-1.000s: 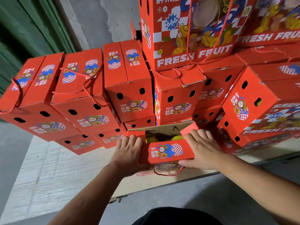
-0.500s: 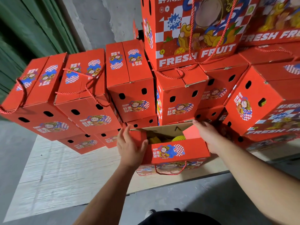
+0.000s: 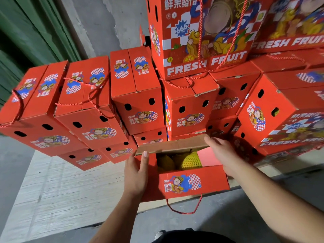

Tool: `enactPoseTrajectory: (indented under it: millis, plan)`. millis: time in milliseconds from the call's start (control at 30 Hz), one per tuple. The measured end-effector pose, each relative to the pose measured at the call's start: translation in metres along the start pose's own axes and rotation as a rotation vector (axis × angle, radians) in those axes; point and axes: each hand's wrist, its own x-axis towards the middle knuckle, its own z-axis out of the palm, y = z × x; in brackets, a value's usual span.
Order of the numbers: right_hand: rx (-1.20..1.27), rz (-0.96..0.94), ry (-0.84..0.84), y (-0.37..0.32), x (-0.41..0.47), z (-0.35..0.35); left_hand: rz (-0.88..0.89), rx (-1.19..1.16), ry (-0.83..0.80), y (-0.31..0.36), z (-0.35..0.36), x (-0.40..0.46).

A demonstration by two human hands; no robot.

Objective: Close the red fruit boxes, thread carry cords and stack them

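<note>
From my head camera, one open red cardboard fruit box (image 3: 192, 184) sits right in front of me on the pale wooden tabletop (image 3: 61, 190), between my two hands. My left hand (image 3: 136, 174) lies flat against the box's left end, fingers straight and pressed together, with the fingertips reaching up to the left corner of the brown cardboard flap (image 3: 172, 144). My right hand (image 3: 221, 155) is at the far right corner of the box, its fingers curled over the right end of that same flap, so this grip pinches the flap while the left only presses. The flap stands half raised over the opening, its plain brown underside towards me.

Inside the box, between my hands, I count two yellow fruits: a bare yellow one (image 3: 166, 162) on the left and one wrapped in yellow foam netting (image 3: 191, 159) on the right; anything deeper is hidden by the flap and the near wall. One red twisted carry cord (image 3: 184, 207) hangs in a loop from the box's near side, below my hands.

Beyond my hands rise stacked closed red boxes (image 3: 138, 95), about a dozen that I can count, several cut off at the picture's edges. A large upright box printed FRESH FRUIT (image 3: 201, 37) tops the pile. The lower rows are partly hidden and blurred.
</note>
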Motion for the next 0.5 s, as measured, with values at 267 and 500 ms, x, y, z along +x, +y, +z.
enactPoseTrajectory:
  millis: [267,500]
  plan:
    - [0.409,-0.135,-0.099,0.019,-0.027,-0.009,0.024,-0.176,-0.002,-0.012,-0.006,-0.026]
    - [0.254,-0.235,-0.387,-0.005,-0.011,-0.032,-0.135,-0.422,-0.096,0.003,-0.014,0.007]
